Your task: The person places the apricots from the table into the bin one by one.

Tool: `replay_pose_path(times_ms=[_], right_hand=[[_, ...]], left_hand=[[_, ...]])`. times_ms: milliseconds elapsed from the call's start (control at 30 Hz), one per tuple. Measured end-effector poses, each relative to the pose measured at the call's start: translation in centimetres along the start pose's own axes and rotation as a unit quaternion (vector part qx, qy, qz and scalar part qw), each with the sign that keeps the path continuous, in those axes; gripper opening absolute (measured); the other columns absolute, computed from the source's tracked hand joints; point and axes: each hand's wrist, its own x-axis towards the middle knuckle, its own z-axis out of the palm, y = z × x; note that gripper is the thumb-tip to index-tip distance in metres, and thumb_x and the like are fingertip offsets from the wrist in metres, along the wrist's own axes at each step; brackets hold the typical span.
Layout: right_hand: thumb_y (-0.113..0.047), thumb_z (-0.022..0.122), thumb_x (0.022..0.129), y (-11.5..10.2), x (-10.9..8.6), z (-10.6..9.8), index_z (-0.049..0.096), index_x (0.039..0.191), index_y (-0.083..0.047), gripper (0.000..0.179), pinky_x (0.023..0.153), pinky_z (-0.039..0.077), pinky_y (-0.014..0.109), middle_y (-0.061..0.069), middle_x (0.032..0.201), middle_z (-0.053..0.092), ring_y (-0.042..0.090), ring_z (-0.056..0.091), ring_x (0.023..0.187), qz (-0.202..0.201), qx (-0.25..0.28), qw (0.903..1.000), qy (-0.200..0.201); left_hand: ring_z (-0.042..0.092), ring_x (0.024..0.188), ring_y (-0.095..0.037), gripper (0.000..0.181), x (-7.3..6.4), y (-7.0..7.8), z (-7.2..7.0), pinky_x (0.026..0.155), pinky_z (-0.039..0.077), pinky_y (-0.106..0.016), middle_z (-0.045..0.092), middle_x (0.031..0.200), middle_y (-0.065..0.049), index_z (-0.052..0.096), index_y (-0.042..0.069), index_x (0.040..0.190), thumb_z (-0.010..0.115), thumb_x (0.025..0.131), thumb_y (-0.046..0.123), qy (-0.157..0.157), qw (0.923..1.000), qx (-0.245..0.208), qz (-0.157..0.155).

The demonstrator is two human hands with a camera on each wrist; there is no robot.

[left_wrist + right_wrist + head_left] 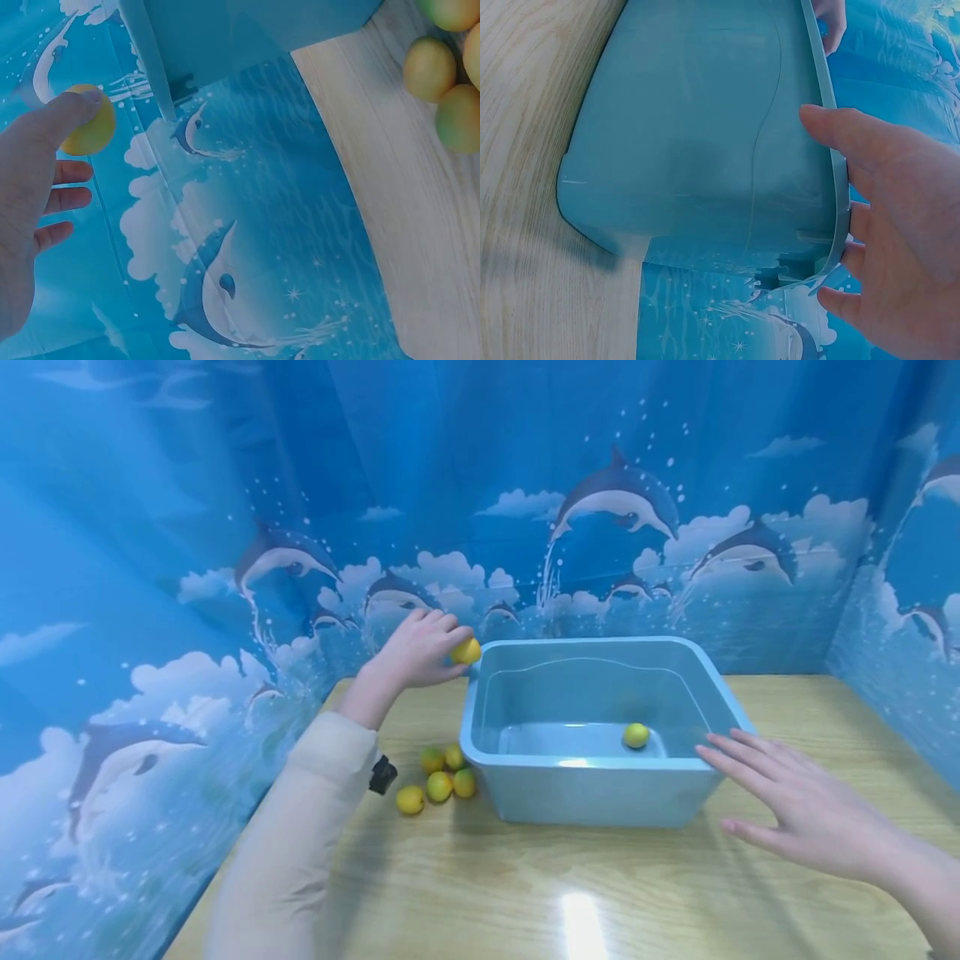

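Head view: tub [592,795] on wooden table [465,877]. Left hand [422,649] at the tub's far left corner, pinching a yellow fruit [468,651] just beside it; left wrist view shows the lower fingers loose of the fruit. Five loose fruits [439,787] on the table, left of the tub. Single greenish fruit [636,736] inside, on the tub's floor, toward its right end. Right hand [795,802] by the tub's right side, fingers straight, thumb apart; contact hard to tell.
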Motion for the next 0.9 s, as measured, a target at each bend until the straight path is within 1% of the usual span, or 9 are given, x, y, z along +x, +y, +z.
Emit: replay_pose_path(times_ms=[133, 333, 467, 567, 700, 900], right_hand=[[-0.041, 0.070, 0.078, 0.0, 0.0, 0.0, 0.032, 0.145, -0.018, 0.080, 0.109, -0.005, 0.025, 0.006, 0.147, 0.031, 0.023, 0.016, 0.139, 0.000, -0.001, 1.0000, 0.000], [-0.041, 0.071, 0.078, 0.0, 0.0, 0.0, 0.033, 0.144, -0.018, 0.080, 0.108, -0.005, 0.023, 0.007, 0.147, 0.033, 0.020, 0.014, 0.139, -0.002, 0.001, 1.0000, 0.007], [-0.041, 0.071, 0.078, 0.0, 0.0, 0.0, 0.032, 0.144, -0.018, 0.080, 0.108, -0.005, 0.022, 0.006, 0.147, 0.033, 0.020, 0.014, 0.139, 0.001, -0.001, 1.0000, 0.006], [-0.041, 0.070, 0.078, -0.1, -0.1, 0.0, 0.032, 0.145, -0.019, 0.080, 0.108, -0.006, 0.022, 0.008, 0.145, 0.035, 0.021, 0.015, 0.139, 0.004, 0.000, 1.0000, 0.002], [-0.040, 0.071, 0.078, -0.1, -0.1, 0.0, 0.031, 0.145, -0.020, 0.080, 0.108, -0.005, 0.022, 0.009, 0.144, 0.036, 0.021, 0.016, 0.139, 0.003, 0.002, 1.0000, 0.004], [-0.040, 0.071, 0.078, 0.0, -0.1, 0.0, 0.032, 0.145, -0.019, 0.080, 0.108, -0.005, 0.021, 0.009, 0.144, 0.036, 0.021, 0.016, 0.139, -0.001, -0.001, 1.0000, 0.008]], left_hand=[[0.052, 0.089, -0.023, 0.043, 0.7, 0.2, -0.2, 0.081, 0.041, -0.039, 0.058, 0.096, -0.006, 0.059, 0.011, 0.116, 0.068, 0.082, 0.037, -0.010, 0.9999, -0.002, 0.006], [0.053, 0.092, -0.024, 0.042, 1.9, 0.6, -0.5, 0.084, 0.041, -0.038, 0.059, 0.099, -0.007, 0.060, 0.011, 0.116, 0.068, 0.082, 0.034, -0.003, 0.9998, -0.005, 0.021], [0.052, 0.092, -0.024, 0.040, 2.5, 0.9, -0.4, 0.084, 0.042, -0.038, 0.060, 0.099, -0.007, 0.060, 0.012, 0.115, 0.068, 0.083, 0.034, -0.008, 0.9994, -0.002, 0.033], [0.052, 0.092, -0.024, 0.039, 2.9, 1.2, -0.3, 0.083, 0.041, -0.037, 0.060, 0.100, -0.006, 0.060, 0.013, 0.116, 0.067, 0.084, 0.034, -0.014, 0.9992, 0.001, 0.038], [0.053, 0.092, -0.024, 0.041, 3.2, 1.5, -0.1, 0.083, 0.041, -0.036, 0.060, 0.102, -0.006, 0.059, 0.013, 0.118, 0.068, 0.084, 0.034, -0.019, 0.9991, 0.002, 0.038], [0.054, 0.097, -0.024, 0.051, 3.4, 1.6, -0.3, 0.086, 0.042, -0.038, 0.060, 0.106, -0.007, 0.055, 0.012, 0.124, 0.065, 0.084, 0.042, -0.027, 0.9990, 0.014, 0.032]])
